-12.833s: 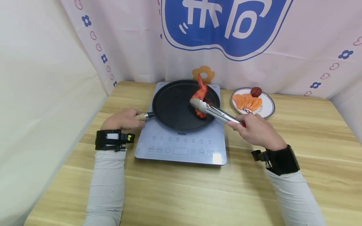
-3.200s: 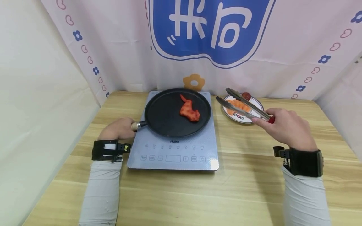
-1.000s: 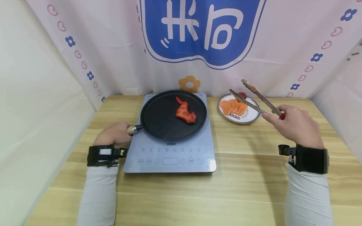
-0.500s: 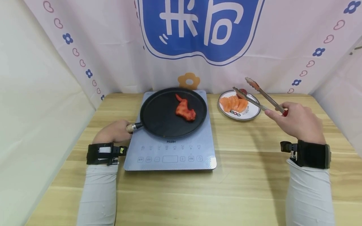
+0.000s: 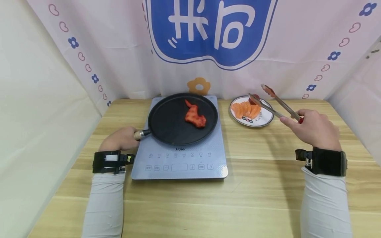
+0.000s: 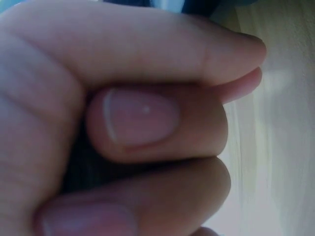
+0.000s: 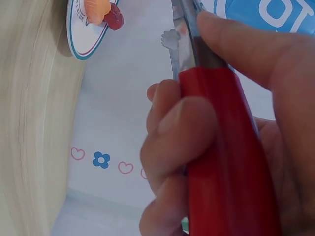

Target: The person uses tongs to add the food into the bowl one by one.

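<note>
My left hand point(image 5: 119, 138) grips the wooden handle point(image 5: 138, 135) of a flat black frying pan point(image 5: 166, 122); in the left wrist view its fingers point(image 6: 162, 123) curl inward. Right of the pan's centre lies a red chicken wing point(image 5: 194, 116). My right hand point(image 5: 317, 129) holds metal tongs point(image 5: 282, 103) by their red handle point(image 7: 221, 147). The tongs' arms are spread with nothing between the tips. One arm overlaps the plate point(image 5: 262, 121) in the head view. Orange salmon slices point(image 5: 245, 109) and a dark red round piece point(image 7: 114, 17) sit on that plate.
The pan stands on a grey induction cooker point(image 5: 184, 173) with a touch panel at its front. Behind the wooden table point(image 5: 253, 205) hangs a white curtain point(image 5: 119, 59) with a blue printed emblem. A pale wall point(image 5: 38, 115) borders the left side.
Earlier the tongs pinched the chicken wing over the pan; it was let go there. My right hand moved right, by the plate, and the tongs spread. My left hand kept hold of the handle.
</note>
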Motion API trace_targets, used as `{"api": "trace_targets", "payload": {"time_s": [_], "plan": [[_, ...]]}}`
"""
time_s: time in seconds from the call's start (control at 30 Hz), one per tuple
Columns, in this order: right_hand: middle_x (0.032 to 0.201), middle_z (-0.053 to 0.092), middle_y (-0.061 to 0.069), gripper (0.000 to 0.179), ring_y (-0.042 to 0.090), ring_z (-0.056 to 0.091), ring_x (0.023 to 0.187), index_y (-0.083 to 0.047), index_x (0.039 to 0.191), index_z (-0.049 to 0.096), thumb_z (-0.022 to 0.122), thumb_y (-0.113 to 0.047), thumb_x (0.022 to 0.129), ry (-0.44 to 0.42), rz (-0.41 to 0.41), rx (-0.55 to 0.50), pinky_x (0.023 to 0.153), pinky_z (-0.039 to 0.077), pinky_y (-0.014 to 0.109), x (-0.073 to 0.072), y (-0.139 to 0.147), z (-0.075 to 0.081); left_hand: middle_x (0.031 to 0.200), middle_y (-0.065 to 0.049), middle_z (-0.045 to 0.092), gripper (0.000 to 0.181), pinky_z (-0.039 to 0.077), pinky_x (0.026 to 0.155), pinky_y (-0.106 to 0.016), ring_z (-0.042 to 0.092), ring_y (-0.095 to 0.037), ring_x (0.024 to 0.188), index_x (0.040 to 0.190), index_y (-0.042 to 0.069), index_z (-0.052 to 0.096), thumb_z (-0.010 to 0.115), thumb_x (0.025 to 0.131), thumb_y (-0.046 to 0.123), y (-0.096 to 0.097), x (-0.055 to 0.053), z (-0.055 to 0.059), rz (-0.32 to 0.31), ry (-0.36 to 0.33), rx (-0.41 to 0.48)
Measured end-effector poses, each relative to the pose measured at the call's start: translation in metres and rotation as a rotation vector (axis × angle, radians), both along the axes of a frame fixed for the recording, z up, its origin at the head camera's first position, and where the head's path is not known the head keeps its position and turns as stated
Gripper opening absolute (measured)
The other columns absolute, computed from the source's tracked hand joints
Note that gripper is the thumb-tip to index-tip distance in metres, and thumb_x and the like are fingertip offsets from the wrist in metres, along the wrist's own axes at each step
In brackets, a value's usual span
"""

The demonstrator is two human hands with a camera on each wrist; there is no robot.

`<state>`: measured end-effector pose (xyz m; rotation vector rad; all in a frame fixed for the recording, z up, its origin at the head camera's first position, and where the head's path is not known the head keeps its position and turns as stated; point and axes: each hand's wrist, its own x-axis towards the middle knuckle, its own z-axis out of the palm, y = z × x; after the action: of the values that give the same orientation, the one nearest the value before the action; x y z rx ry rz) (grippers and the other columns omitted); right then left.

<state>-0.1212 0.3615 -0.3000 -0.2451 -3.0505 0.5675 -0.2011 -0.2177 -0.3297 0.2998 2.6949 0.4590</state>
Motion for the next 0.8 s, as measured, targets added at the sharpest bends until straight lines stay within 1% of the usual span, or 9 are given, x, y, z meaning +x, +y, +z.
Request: {"api": "trace_targets", "payload": {"time_s": [0.2, 0.33, 0.4, 0.5, 0.6, 0.67, 0.73, 0.8], "plan": [[0.093, 0.066, 0.020, 0.081, 0.040, 0.059, 0.083, 0.000, 0.127, 0.060, 0.048, -0.075, 0.098, -0.007, 0.003, 0.000, 0.055, 0.039, 0.040, -0.002, 0.001, -0.002, 0.070, -0.001, 0.048, 0.017, 0.042, 0.057, -0.032, 0.050, -0.019, 0.063, 0.075, 0.013, 0.049, 0.058, 0.089, 0.009, 0.001, 0.001, 0.001, -0.004, -0.003, 0.008], [0.088, 0.063, 0.018, 0.078, 0.038, 0.057, 0.081, 0.001, 0.125, 0.060, 0.050, -0.071, 0.099, -0.005, 0.011, -0.013, 0.054, 0.039, 0.040, -0.003, 0.000, -0.003, 0.070, -0.001, 0.048, 0.018, 0.042, 0.057, -0.032, 0.050, -0.018, 0.062, 0.074, 0.013, 0.048, 0.057, 0.089, 0.008, 0.001, 0.001, 0.002, -0.001, -0.010, 0.014], [0.084, 0.062, 0.016, 0.071, 0.037, 0.057, 0.079, 0.000, 0.121, 0.061, 0.052, -0.067, 0.101, 0.001, 0.017, -0.023, 0.054, 0.038, 0.039, -0.003, -0.001, -0.004, 0.070, -0.001, 0.048, 0.019, 0.042, 0.057, -0.032, 0.050, -0.018, 0.062, 0.074, 0.014, 0.047, 0.057, 0.089, 0.008, 0.001, 0.002, 0.003, 0.000, -0.010, 0.015], [0.078, 0.057, 0.011, 0.055, 0.033, 0.054, 0.075, -0.002, 0.109, 0.060, 0.056, -0.057, 0.102, -0.002, 0.025, -0.047, 0.054, 0.036, 0.038, -0.004, -0.003, -0.005, 0.070, -0.001, 0.049, 0.020, 0.042, 0.057, -0.032, 0.051, -0.019, 0.062, 0.072, 0.015, 0.046, 0.057, 0.088, 0.007, 0.001, 0.001, 0.002, -0.016, 0.007, 0.014], [0.075, 0.055, 0.010, 0.042, 0.032, 0.054, 0.074, -0.003, 0.102, 0.058, 0.058, -0.045, 0.102, -0.003, 0.040, -0.062, 0.055, 0.036, 0.037, -0.007, -0.005, -0.006, 0.070, -0.001, 0.050, 0.021, 0.043, 0.057, -0.032, 0.052, -0.019, 0.063, 0.071, 0.015, 0.045, 0.057, 0.086, 0.007, 0.000, 0.000, 0.002, -0.029, 0.025, 0.008], [0.079, 0.058, 0.013, 0.040, 0.033, 0.055, 0.075, 0.000, 0.111, 0.059, 0.059, -0.039, 0.101, 0.004, 0.053, -0.066, 0.056, 0.038, 0.037, -0.009, -0.005, -0.007, 0.070, -0.001, 0.051, 0.021, 0.043, 0.057, -0.032, 0.053, -0.020, 0.064, 0.071, 0.015, 0.045, 0.058, 0.086, 0.007, 0.000, 0.000, 0.002, -0.030, 0.030, 0.002], [0.083, 0.062, 0.016, 0.044, 0.035, 0.057, 0.078, 0.003, 0.124, 0.058, 0.059, -0.034, 0.101, 0.012, 0.062, -0.071, 0.058, 0.039, 0.036, -0.011, -0.006, -0.008, 0.071, -0.002, 0.052, 0.021, 0.043, 0.058, -0.032, 0.054, -0.020, 0.065, 0.072, 0.015, 0.046, 0.058, 0.086, 0.007, 0.000, 0.000, 0.001, -0.028, 0.028, 0.002], [0.087, 0.064, 0.018, 0.053, 0.036, 0.058, 0.079, 0.004, 0.137, 0.052, 0.060, -0.033, 0.101, 0.012, 0.066, -0.078, 0.058, 0.041, 0.036, -0.012, -0.007, -0.009, 0.071, -0.002, 0.051, 0.020, 0.043, 0.058, -0.032, 0.054, -0.020, 0.065, 0.072, 0.015, 0.046, 0.058, 0.086, 0.007, 0.000, 0.000, 0.001, -0.025, 0.023, 0.005]]}}
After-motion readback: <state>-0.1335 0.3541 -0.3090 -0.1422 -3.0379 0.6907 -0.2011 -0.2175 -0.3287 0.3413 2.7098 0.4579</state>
